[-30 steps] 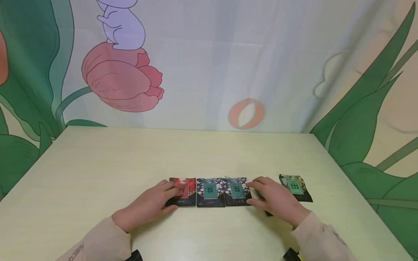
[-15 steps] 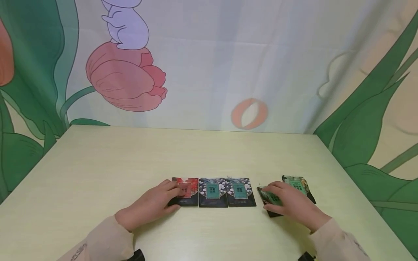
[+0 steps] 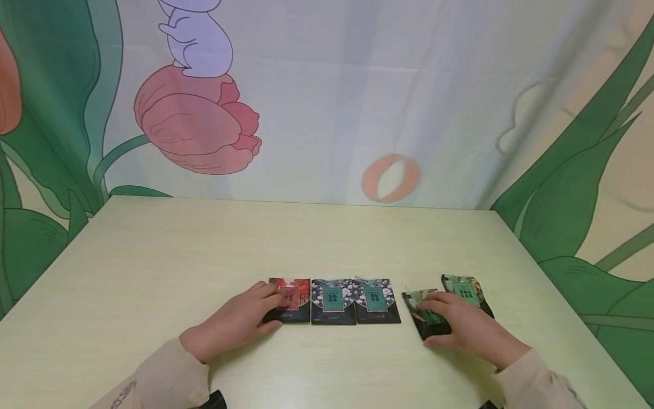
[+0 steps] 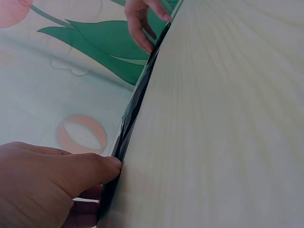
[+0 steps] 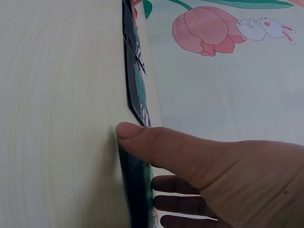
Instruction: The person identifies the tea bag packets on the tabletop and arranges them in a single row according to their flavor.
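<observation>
On the bench (image 3: 255,238), right of the row: the near green packet (image 3: 432,321), turned askew, lying under the right hand (image 3: 462,321).
Right fingers: grasping that packet, as I read it, thumb at its near edge, the others over the printed face.
Green packet's handling: I'd expect it to be very light, flat and a little floppy, with slick film that could slide; contents hidden from me.
Where I'd hold it: by opposite edges, or a pinch at a corner, sparing the middle from hard squeezing.
Left fingers: grasping the red packet (image 3: 298,301) at the row's left end, thumb against its near edge.
Row: red packet, left blossom packet (image 3: 333,302), right blossom packet (image 3: 377,301), side by side, edges close.
Far green packet (image 3: 467,292): beyond the right hand, tilted, partly covered from my view.
Labels: a red panel on the red packet, teal on the blossom pair, green on the other two; each carries a dark window-like mark, and I can't read any brand or small print.
Left sleeve (image 3: 158,375): dark lettering, too skewed for me to read surely.
Backdrop (image 3: 306,102): a printed tulip and rabbit; I see no writing there.
</observation>
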Motion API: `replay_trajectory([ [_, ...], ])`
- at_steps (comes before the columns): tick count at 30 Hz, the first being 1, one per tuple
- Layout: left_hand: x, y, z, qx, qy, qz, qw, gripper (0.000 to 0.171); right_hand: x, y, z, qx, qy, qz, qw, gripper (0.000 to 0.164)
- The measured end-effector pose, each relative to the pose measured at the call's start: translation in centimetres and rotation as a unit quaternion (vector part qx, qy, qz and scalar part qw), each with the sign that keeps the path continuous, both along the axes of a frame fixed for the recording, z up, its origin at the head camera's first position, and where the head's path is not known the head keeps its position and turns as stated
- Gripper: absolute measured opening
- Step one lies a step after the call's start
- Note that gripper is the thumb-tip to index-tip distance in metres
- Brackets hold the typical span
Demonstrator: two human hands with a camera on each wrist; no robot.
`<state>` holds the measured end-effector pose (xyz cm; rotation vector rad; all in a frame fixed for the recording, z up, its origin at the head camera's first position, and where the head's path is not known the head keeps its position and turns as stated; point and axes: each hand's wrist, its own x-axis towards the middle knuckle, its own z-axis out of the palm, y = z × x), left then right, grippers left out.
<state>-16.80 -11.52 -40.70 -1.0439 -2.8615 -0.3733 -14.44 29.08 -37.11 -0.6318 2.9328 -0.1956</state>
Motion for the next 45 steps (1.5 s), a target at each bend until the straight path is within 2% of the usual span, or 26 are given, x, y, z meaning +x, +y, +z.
replay_trajectory([
  [10, 0.0, 0.0, 0.2, 0.004, -0.005, 0.003, 1.0, 0.031, -0.1, 0.1, -0.2, 0.006, -0.002, 0.005, 1.0, 0.062],
  [20, 0.1, -0.1, 0.5, 0.004, 0.0, 0.0, 1.0, 0.03, -0.5, -0.2, -0.3, 0.005, -0.001, -0.011, 1.0, 0.061],
  [30, 0.0, -0.1, 0.2, 0.001, 0.001, 0.001, 1.0, 0.03, -0.8, -0.7, -0.4, 0.011, 0.006, -0.021, 1.0, 0.06],
  [45, 0.0, -0.1, 0.0, 0.0, 0.009, -0.006, 0.9999, 0.029, -1.1, -1.2, -0.8, 0.011, 0.026, -0.015, 0.999, 0.06],
])
